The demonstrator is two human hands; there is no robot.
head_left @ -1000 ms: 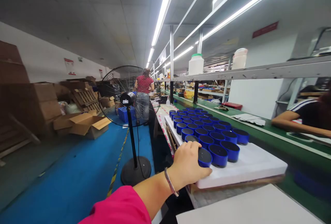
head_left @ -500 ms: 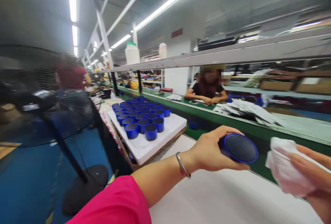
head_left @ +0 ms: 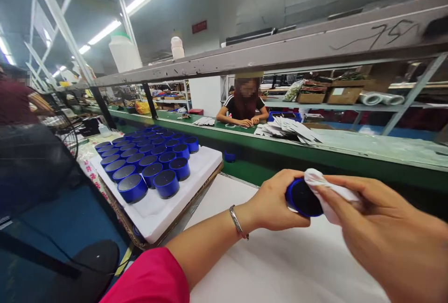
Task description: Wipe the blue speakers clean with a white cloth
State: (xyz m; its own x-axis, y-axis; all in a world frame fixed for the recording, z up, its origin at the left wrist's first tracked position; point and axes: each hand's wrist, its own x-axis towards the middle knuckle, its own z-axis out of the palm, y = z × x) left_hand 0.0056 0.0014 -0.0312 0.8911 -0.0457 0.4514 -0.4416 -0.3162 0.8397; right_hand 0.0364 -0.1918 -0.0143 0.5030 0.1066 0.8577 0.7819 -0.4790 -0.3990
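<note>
My left hand (head_left: 275, 200) is shut around a round blue speaker (head_left: 303, 197) with a dark mesh top. My right hand (head_left: 381, 233) pinches a white cloth (head_left: 331, 192) and presses it against the speaker's rim and top, hiding part of that face. Both hands are above a white sheet on the bench (head_left: 280, 265). A bracelet circles my left wrist, and a pink sleeve (head_left: 149, 279) covers that forearm.
At left, a white foam tray (head_left: 199, 165) holds several rows of matching blue speakers. Beyond it runs a green conveyor belt (head_left: 252, 172) with one blue piece on it. A seated person (head_left: 243, 109) and a stack of papers (head_left: 287, 130) are across the belt.
My left hand has moved from a speaker on the tray to holding one above the bench. The cloth, earlier apart from it, now presses against the speaker. The view has turned right.
</note>
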